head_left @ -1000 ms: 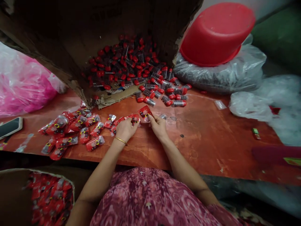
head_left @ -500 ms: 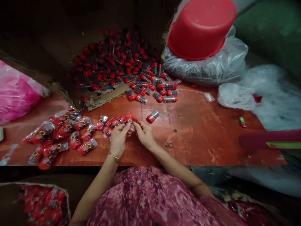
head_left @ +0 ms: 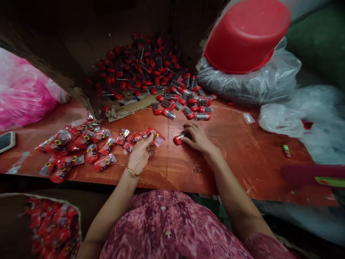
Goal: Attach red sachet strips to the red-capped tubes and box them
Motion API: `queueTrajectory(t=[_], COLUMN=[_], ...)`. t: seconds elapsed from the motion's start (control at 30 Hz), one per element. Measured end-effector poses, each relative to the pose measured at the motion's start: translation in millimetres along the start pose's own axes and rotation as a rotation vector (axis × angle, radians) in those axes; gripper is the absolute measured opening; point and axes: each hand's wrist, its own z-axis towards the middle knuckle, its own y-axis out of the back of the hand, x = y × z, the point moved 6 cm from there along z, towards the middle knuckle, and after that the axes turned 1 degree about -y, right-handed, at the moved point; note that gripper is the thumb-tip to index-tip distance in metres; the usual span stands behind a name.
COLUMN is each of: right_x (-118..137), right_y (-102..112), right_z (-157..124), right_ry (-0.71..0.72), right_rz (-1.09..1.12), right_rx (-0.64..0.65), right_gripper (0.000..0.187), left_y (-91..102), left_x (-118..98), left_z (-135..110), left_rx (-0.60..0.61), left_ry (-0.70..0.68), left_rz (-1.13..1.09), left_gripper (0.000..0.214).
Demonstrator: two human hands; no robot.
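My left hand (head_left: 140, 154) pinches a small red printed plastic bag (head_left: 159, 139) between thumb and fingers. More red bags (head_left: 132, 141) lie just behind it on the table. My right hand (head_left: 198, 137) has its thumb and fingers around a small clear bottle with a red cap (head_left: 178, 139), which lies on its side on the table; the palm hides part of it. To the left is a pile of filled red packets (head_left: 85, 138). Beyond my hands, several loose red-capped bottles (head_left: 188, 104) with dark contents spill from a large heap (head_left: 145, 70).
An open cardboard box (head_left: 124, 110) holds the heap at the back. A red tub (head_left: 242, 39) sits upside down on a clear sack (head_left: 250, 84). Pink plastic (head_left: 29, 97) and a phone (head_left: 7, 141) are at left. A box of red packets (head_left: 52, 226) stands below the table edge.
My right hand has left the red bag and moved right onto the lone red-capped bottle. My left hand still holds the bag. The whole view has shifted slightly.
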Motion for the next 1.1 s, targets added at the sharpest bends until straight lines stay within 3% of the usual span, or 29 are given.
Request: queueTrajectory(t=[0.17,0.27,0.33,0.4,0.47,0.57,0.63,0.87,1.1], right_x=[14,22,23,25,31,53,69,87,91], right_y=[-18,-19,-18,-15,-10,-1,5,0,-13], right_z=[-32,-51,-59,-63,-65,-63,-61,-56,-54], right_ry=[-0.114,-0.254,-0.310,-0.333,-0.344,-0.343,-0.366,-0.540,-0.543], right_rz=[-0.062,-0.196,-0.167,-0.012,0.277,0.750,0.938,1.187,1.259], right_rx=[-0.065,-0.168,-0.211,-0.222,-0.207,-0.146,-0.108,-0.132,-0.192], right_gripper=[0.033,0.046,0.043,0.036,0.032,0.027,0.026,0.034,0.032], left_y=[3.5,5.2,6.5,7.3,7.1,5.0,3.4,-0.4,-3.5], left_x=[8,10,11,12,14,15,16,19,20], left_z=[3,4,3,2,1,-1,-2,-7,-7], left_rx=[-0.006,-0.001,-0.012,-0.026,-0.028,-0.008,0.002,0.000,0.016], left_ry=[0.029,0.042,0.050,0.061,0.074,0.061,0.035,-0.026,-0.077], left_rz=[-0.036,-0.040,-0.044,-0.048,-0.038,-0.004,0.021,0.005,-0.008], left_gripper=[0.022,0.023,0.024,0.024,0.025,0.029,0.032,0.037,0.039])
